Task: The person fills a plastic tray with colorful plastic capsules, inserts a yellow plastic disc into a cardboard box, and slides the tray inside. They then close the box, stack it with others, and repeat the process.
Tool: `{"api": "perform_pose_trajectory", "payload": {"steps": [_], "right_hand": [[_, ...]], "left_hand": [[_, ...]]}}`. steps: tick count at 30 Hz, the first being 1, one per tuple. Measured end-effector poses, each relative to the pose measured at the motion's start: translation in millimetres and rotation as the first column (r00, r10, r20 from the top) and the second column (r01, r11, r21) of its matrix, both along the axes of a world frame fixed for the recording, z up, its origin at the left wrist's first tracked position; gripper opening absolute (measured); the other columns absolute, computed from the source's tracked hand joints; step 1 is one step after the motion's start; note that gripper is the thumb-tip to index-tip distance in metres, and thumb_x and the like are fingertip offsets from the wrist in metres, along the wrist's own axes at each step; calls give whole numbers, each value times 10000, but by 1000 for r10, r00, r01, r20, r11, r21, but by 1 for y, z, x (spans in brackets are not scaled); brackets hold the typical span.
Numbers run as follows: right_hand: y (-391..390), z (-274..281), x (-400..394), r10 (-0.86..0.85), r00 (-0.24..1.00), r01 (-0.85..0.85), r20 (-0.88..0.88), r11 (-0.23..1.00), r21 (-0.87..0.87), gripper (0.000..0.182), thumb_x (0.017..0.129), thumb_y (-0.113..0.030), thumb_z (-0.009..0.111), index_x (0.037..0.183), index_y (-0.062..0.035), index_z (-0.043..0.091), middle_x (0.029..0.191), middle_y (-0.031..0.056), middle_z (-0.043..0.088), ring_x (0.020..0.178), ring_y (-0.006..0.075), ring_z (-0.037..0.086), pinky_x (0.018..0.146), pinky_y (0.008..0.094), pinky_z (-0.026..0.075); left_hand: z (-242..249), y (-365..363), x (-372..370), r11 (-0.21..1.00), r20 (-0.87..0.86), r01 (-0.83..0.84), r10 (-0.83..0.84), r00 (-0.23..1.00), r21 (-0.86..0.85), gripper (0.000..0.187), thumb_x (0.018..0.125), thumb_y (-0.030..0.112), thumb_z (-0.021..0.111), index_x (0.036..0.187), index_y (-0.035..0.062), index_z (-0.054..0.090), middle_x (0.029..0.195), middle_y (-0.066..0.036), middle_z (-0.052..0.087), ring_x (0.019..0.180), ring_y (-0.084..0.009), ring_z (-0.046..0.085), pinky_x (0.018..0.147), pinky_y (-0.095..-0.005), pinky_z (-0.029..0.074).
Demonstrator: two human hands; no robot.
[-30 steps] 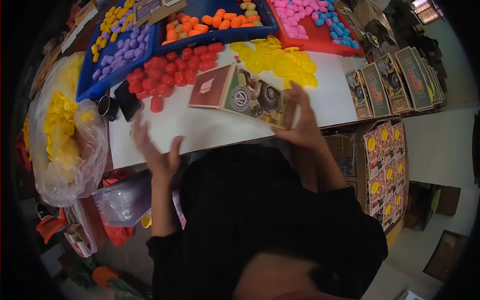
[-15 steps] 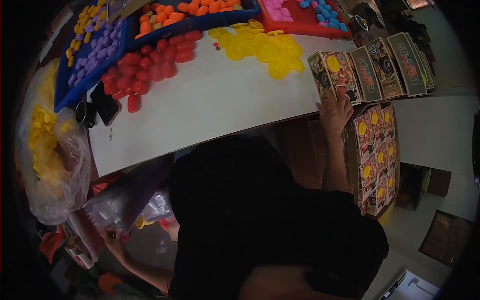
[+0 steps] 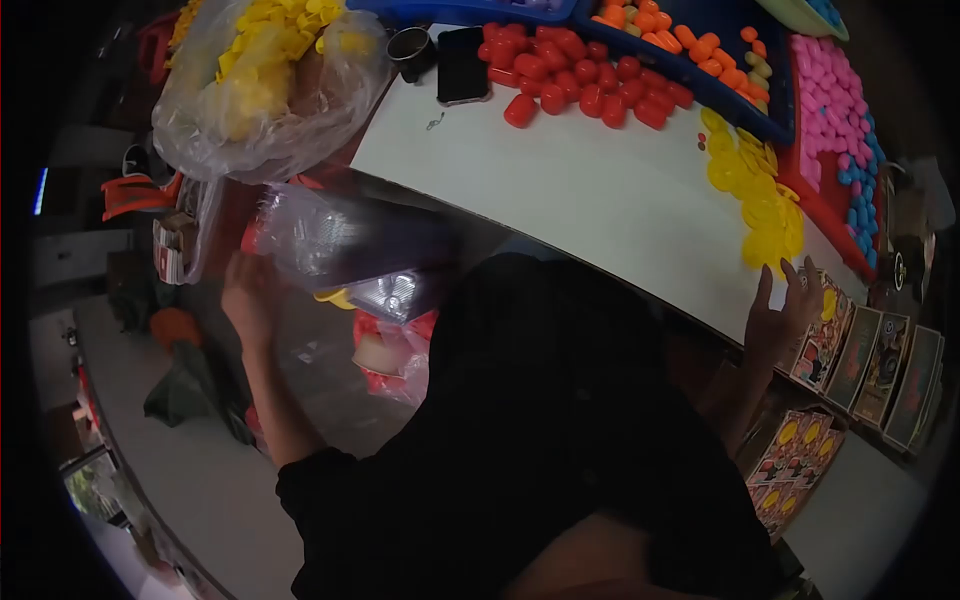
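My left hand (image 3: 250, 300) is low on the left, at the near edge of a stack of clear plastic bags (image 3: 325, 240). Its fingers are dim and partly hidden, so I cannot make out whether they grip the plastic. On the far right, my right hand (image 3: 782, 318) has its fingers spread and holds nothing visible. It is by the table corner, in front of a row of printed game boxes (image 3: 825, 345) standing on edge. Yellow plastic discs (image 3: 765, 205) lie just beyond its fingertips.
Red plastic pieces (image 3: 575, 75), a phone (image 3: 463, 65) and a dark cup (image 3: 410, 52) rest on the white table (image 3: 560, 190). Blue trays (image 3: 690, 75) and a red tray (image 3: 820, 200) border it. A bag of yellow pieces (image 3: 265, 90) stands left; more boxes (image 3: 795, 465) lie below right.
The head view has turned, so the table now slants down to the right. My right hand has come off the boxes with its fingers spread. My left hand remains by the plastic bags.
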State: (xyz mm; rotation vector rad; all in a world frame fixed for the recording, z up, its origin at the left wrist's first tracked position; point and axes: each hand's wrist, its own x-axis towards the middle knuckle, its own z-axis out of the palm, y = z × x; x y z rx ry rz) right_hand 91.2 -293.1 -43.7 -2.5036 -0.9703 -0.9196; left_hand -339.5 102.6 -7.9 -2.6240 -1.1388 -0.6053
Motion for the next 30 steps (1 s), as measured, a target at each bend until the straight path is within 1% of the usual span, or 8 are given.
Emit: {"api": "perform_pose_trajectory", "payload": {"steps": [5,8,11,12,15,20,24,30], "right_hand": [[34,1,-17,225,973,-220,-48,971,87,310,713,-83,735,996,-58,611,1168,149,523,1099,311,477,939,420,361],[62,9,-52,494,813,-418,-309,864,281,411,682,-133,764,1045,-53,589,1161,159,528,1097,320,478,955,419,358],[101,11,-82,762,577,-669,-294,647,365,513,634,-204,793,1074,-61,572,1183,153,519,1092,334,478,961,452,350],[110,10,-86,761,574,-726,-303,644,242,467,651,-182,772,1056,-57,575,1146,138,536,1065,319,493,963,465,342],[116,-19,-81,707,545,-794,-451,608,-5,286,709,-82,684,973,-44,583,969,101,588,924,269,540,892,431,400],[96,-19,-58,576,620,-663,-534,748,36,182,711,-24,629,886,-40,584,752,86,556,726,257,528,641,361,444],[93,-30,-54,492,643,-643,-587,763,-64,183,709,-47,624,888,-65,591,725,70,532,698,249,518,634,354,438],[104,-40,-58,459,639,-631,-617,771,-80,160,705,-48,595,863,-76,596,708,73,526,684,249,517,609,350,439]], "left_hand": [[55,19,-23,994,491,-109,82,867,26,181,907,148,509,771,28,503,695,-71,480,615,-188,493,553,-312,400],[75,-24,64,927,955,237,267,126,-290,238,964,190,414,787,57,500,687,41,421,615,-43,406,552,-233,358],[-8,-53,120,472,756,595,325,568,-650,172,915,164,444,817,50,528,776,-41,550,619,-78,452,574,-201,364],[-21,-72,144,-82,668,846,575,472,-527,154,910,155,442,861,44,537,777,-57,551,634,-105,474,589,-227,389],[-26,-81,189,-483,541,540,152,827,-689,154,910,146,463,977,31,540,857,-76,577,787,-162,575,710,-283,453],[-19,121,216,918,610,315,-110,785,-241,323,812,-72,474,1126,-2,493,1008,-134,566,858,-220,571,758,-298,464],[-83,286,203,997,430,-73,58,901,17,362,788,19,533,1149,34,516,1038,-209,550,929,-349,558,814,-409,448],[-113,342,204,880,288,-16,173,942,-474,380,774,166,595,1148,100,580,1061,-212,593,976,-349,577,866,-374,444]]}}
